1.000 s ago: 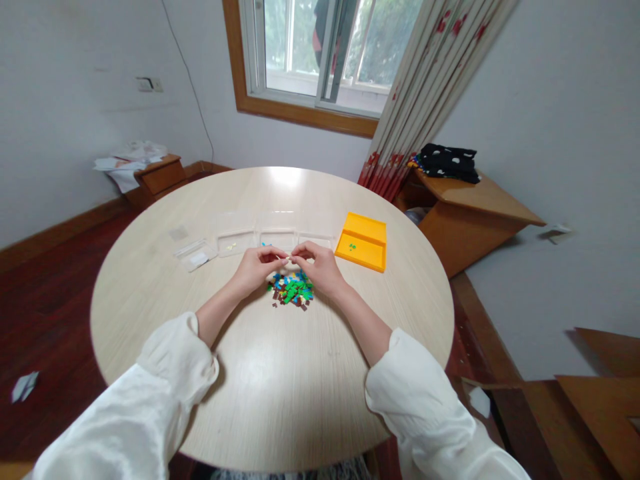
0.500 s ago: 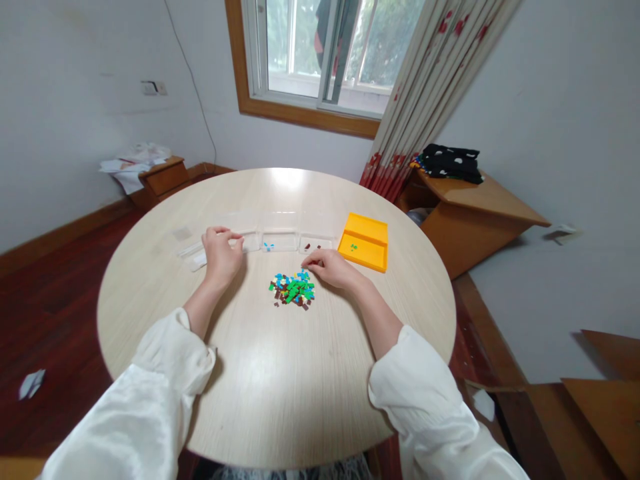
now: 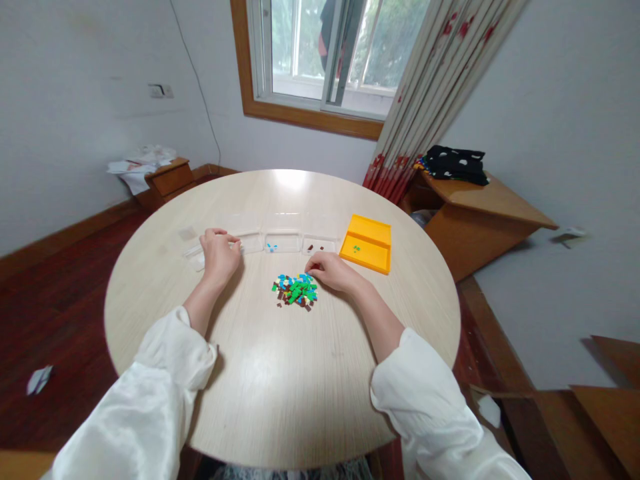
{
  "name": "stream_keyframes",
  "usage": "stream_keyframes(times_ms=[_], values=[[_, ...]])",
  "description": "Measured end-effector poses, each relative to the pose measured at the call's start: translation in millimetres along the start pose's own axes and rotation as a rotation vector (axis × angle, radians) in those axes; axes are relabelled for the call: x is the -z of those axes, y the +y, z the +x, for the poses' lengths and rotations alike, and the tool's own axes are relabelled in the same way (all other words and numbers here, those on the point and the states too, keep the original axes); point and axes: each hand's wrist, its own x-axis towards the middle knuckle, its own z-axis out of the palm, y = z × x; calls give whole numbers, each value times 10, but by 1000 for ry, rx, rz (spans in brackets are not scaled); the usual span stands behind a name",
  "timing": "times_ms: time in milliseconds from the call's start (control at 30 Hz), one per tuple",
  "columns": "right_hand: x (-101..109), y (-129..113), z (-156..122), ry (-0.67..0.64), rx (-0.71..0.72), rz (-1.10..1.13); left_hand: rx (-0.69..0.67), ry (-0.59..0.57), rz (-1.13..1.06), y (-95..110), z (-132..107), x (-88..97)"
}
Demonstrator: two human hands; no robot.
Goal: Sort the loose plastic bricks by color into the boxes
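Observation:
A small pile of green, blue, brown and white bricks (image 3: 296, 291) lies in the middle of the round wooden table (image 3: 280, 373). My right hand (image 3: 330, 271) rests at the pile's right edge, its fingers curled down onto the bricks. My left hand (image 3: 218, 253) is off to the left over a clear tray (image 3: 247, 241), thumb and fingertips pinched together; what they hold is too small to see. Two more clear trays (image 3: 283, 241) stand in a row, holding a few blue and brown bits. An orange tray (image 3: 367, 243) with green pieces sits at the row's right end.
A clear lid (image 3: 193, 256) lies left of my left hand. Beyond the table stand a low wooden cabinet (image 3: 167, 177) with papers at the left and a wooden desk (image 3: 480, 207) with dark cloth at the right. A curtain (image 3: 425, 93) hangs by the window.
My hands were together above the pile; the left one moved out to the clear tray at the left, and the right one came down onto the pile's right edge.

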Motion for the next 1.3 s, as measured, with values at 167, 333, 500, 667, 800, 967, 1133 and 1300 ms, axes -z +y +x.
stream_keyframes(times_ms=[167,333,500,667,800,967,1133,1300], values=[[-3,-9,-1,-12,-13,-21,3,-2,63,12,-6,5],[-2,-16,1,36,-30,0,-11,9,63,-6,-3,-2],[-2,-19,4,108,-54,41,-18,4,75,-42,2,-20],[-21,21,13,160,-32,84,-16,5,72,-71,7,-36],[-46,59,21,198,0,124,-34,8,69,-91,15,-48],[-65,93,33,254,32,158,-67,16,77,-115,23,-60],[-69,114,52,321,69,178,-128,70,29,-39,-4,-50],[-83,55,63,377,85,207,-362,-8,-108,209,-145,-63]])
